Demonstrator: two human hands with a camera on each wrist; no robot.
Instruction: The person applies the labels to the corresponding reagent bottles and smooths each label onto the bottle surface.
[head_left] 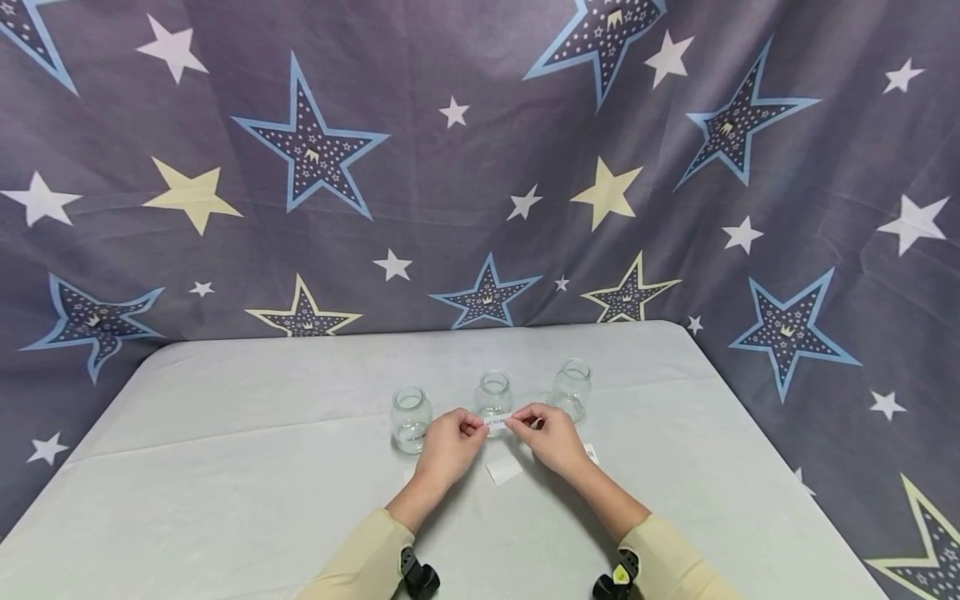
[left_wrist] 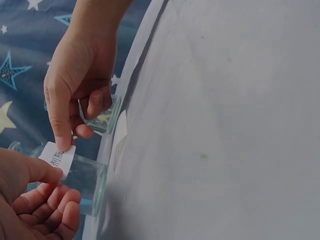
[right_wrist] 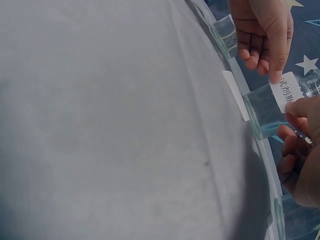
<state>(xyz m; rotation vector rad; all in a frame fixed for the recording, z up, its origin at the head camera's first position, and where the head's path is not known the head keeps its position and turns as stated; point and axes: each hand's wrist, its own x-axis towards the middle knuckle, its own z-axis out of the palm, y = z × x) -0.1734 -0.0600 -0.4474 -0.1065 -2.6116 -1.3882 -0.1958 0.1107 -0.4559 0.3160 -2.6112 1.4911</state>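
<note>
White label (head_left: 497, 422) with dark printed characters stretches between the fingertips of the two hands, over the front of the middle jar (head_left: 493, 398); whether its back touches the glass I cannot tell. The left hand (head_left: 450, 450) pinches one end and the right hand (head_left: 553, 438) the other, thumbs on the printed face, the hands apart by little more than the label itself. That middle jar stands upright just beyond the fingertips, its round mouth uncovered, and its clear glass shows the backdrop through it in the wrist views. Just left of the left hand stands the left jar (head_left: 410, 415), likewise open at the top and see-through, with a printed strip (head_left: 413, 436) on its front, partly hidden by that hand. Beyond the right hand is the right jar (head_left: 573, 385), clear and open-mouthed, its lower part partly behind the fingers. Nearer the body, between the wrists, a white slip (head_left: 504, 467) lies on the pale tabletop (head_left: 225, 492); a printed piece (head_left: 591, 453) shows just right of the right wrist.
</note>
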